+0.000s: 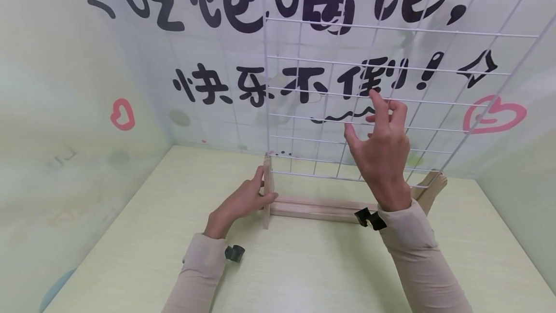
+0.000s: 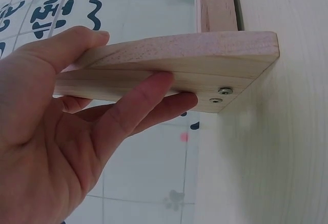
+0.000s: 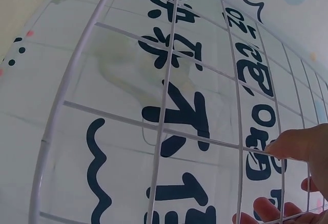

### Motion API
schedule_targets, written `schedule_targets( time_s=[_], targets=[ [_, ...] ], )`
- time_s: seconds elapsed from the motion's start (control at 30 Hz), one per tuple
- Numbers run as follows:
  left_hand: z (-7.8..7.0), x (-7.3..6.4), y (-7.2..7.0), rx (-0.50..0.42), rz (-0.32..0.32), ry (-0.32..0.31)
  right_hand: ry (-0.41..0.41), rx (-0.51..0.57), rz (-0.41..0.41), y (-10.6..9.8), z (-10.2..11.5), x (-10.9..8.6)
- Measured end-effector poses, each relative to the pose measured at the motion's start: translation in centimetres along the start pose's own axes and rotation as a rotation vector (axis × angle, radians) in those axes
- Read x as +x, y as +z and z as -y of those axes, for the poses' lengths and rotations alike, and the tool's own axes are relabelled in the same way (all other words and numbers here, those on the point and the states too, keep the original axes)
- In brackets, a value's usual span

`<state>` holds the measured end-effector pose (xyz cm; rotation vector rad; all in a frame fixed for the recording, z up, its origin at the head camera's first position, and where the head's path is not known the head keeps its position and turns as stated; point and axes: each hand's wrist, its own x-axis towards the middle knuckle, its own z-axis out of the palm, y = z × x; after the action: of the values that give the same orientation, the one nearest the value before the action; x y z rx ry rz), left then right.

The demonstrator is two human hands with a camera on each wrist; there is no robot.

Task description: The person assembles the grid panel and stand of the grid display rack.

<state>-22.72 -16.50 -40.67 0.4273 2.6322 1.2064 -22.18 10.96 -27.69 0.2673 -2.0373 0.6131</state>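
Note:
A white wire grid panel point(image 1: 266, 37) stands upright and leans in a wooden stand, its lower left corner beside the stand's left end board point(image 1: 267, 182). My left hand point(image 1: 243, 199) holds that end board, thumb on one side and fingers on the other. Two screws point(image 2: 225, 90) show in the board's outer face in the left wrist view. A wooden crossbar point(image 1: 317, 210) runs to the right end board point(image 1: 432, 190), partly behind my right forearm. With my right hand point(image 1: 384, 144) I grip the panel's wires, thumb on the near side and fingertips through the openings.
The stand sits on a pale wood-grain table point(image 1: 282, 269). A white backdrop point(image 1: 208, 129) with black lettering and pink hearts rises behind and at both sides. Black wrist camera mounts point(image 1: 235, 253) sit at both cuffs. A blue round patch point(image 1: 56, 290) shows at the lower left.

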Motion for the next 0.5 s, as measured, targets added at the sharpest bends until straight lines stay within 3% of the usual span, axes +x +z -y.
schedule_targets(
  time_s=[0.5],
  targets=[
    [0.22, 0.19, -0.03, 0.005, -0.005, 0.007, -0.020, -0.003, -0.013, 0.24, 0.00, -0.09]
  ],
)
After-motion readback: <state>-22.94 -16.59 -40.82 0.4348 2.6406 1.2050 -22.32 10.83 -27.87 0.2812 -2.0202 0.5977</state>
